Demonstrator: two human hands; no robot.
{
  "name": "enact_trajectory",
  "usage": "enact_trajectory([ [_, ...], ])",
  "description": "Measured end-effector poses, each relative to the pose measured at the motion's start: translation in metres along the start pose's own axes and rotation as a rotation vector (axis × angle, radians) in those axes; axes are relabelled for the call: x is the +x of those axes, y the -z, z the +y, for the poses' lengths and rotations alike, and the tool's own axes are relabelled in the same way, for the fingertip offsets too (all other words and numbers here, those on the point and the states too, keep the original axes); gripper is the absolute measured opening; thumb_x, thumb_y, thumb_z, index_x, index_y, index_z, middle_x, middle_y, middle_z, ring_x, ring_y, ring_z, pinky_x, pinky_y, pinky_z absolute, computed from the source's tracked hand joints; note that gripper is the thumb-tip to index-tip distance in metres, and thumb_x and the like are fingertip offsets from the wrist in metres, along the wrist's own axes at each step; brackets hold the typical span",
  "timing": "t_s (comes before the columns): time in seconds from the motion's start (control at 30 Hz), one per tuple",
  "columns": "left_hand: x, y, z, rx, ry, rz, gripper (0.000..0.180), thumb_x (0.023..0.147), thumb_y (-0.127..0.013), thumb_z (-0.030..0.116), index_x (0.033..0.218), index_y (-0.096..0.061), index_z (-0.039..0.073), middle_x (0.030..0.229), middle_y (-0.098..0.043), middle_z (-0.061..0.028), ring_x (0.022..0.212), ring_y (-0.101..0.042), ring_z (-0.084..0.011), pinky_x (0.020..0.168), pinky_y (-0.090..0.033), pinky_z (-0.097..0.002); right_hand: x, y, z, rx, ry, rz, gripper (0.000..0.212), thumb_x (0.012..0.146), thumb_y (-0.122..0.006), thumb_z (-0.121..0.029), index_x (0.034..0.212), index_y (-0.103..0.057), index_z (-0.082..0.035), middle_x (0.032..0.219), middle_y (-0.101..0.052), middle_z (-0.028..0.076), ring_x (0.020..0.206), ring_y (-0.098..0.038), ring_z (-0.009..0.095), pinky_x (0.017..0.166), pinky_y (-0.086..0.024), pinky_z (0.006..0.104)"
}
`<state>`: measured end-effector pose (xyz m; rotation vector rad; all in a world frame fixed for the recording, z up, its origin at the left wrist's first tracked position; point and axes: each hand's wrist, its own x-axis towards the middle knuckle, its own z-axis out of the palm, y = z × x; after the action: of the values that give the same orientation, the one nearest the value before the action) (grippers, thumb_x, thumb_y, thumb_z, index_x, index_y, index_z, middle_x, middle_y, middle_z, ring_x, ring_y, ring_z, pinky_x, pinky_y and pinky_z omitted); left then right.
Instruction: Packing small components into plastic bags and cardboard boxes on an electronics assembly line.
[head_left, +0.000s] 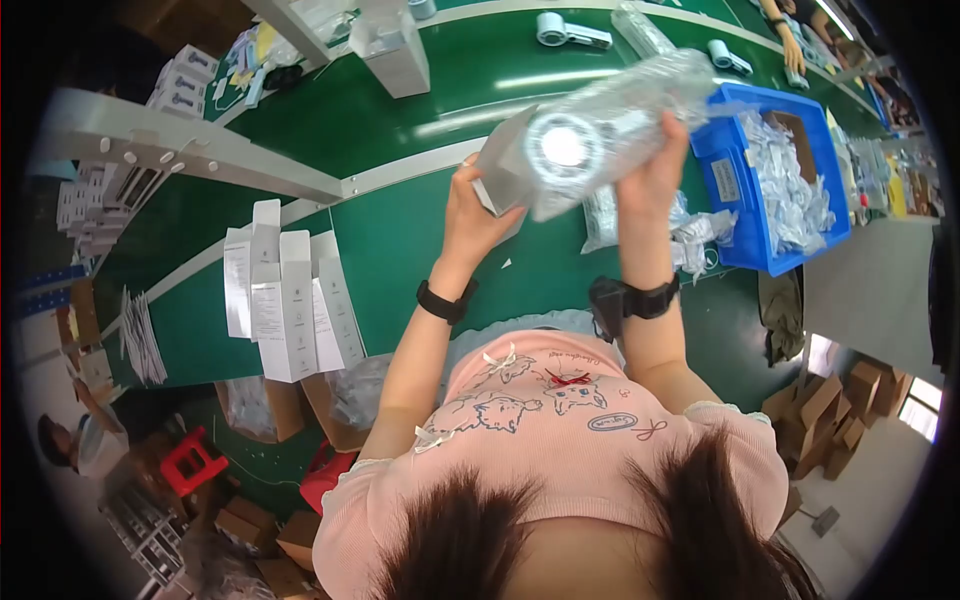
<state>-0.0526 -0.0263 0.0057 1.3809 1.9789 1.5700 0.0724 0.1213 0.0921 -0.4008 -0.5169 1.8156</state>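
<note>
The left hand [482, 212] has its grip closed around a pale carton [507, 160]. The right hand [648, 165] has its grip closed on a plastic-wrapped device [568, 146], held above the green surface [400, 240] with its round head beside the carton. White boxes [287, 305] occupy the left; a blue bin [713, 160] holding plastic packets [790, 190] sits at the right.

Bagged device [572, 145] in right hand [650, 175]

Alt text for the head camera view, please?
The person's left hand holds a pale box and the right hand a plastic-wrapped, round-headed device, above a green table; a blue bin of plastic packets sits right.
</note>
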Motion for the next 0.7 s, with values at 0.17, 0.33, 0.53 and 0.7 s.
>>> enact_trajectory([
  [0.17, -0.012, -0.008, -0.003, -0.156, 0.125, 0.147, 0.07, 0.057, -0.079, 0.013, 0.101, -0.026, 0.006, 0.123, -0.038, -0.021, 0.108, -0.044, -0.0355, 0.087, -0.038, -0.039, -0.022, -0.006, 0.043, -0.321, 0.187, 0.039, 0.039, 0.078, -0.053, -0.009, 0.115, -0.042, -0.004, 0.106, -0.051, 0.008, 0.099, -0.05, 0.023, 0.089, -0.039, 0.037],
  [0.33, -0.028, -0.018, -0.012, -0.042, 0.076, 0.171, 0.071, 0.059, -0.078, 0.012, 0.107, -0.026, 0.005, 0.121, -0.039, -0.0207, 0.108, -0.044, -0.033, 0.089, -0.037, -0.0368, -0.035, 0.001, 0.064, -1.174, 0.782, -0.445, 0.037, 0.068, -0.062, -0.01, 0.105, -0.054, -0.01, 0.111, -0.048, 0.011, 0.105, -0.045, 0.031, 0.091, -0.035, 0.0418],
  [0.53, -0.034, -0.006, -0.013, -0.046, 0.142, 0.143, 0.081, 0.059, -0.078, 0.011, 0.121, -0.027, 0.004, 0.121, -0.038, -0.0196, 0.107, -0.045, -0.0332, 0.089, -0.037, -0.0379, -0.05, 0.007, 0.047, -1.54, 0.71, -0.806, 0.031, 0.067, -0.062, -0.016, 0.098, -0.063, -0.014, 0.119, -0.045, 0.013, 0.113, -0.038, 0.038, 0.095, -0.032, 0.0416],
  [0.7, -0.036, 0.0, 0.021, -0.413, 0.215, 0.148, 0.08, 0.06, -0.077, 0.011, 0.123, -0.029, 0.004, 0.124, -0.037, -0.0157, 0.105, -0.046, -0.0306, 0.089, -0.038, -0.0374, -0.025, 0.092, -0.017, -1.449, 0.503, -0.59, 0.031, 0.071, -0.06, -0.012, 0.101, -0.061, -0.009, 0.114, -0.051, 0.012, 0.109, -0.044, 0.031, 0.092, -0.034, 0.0379],
])
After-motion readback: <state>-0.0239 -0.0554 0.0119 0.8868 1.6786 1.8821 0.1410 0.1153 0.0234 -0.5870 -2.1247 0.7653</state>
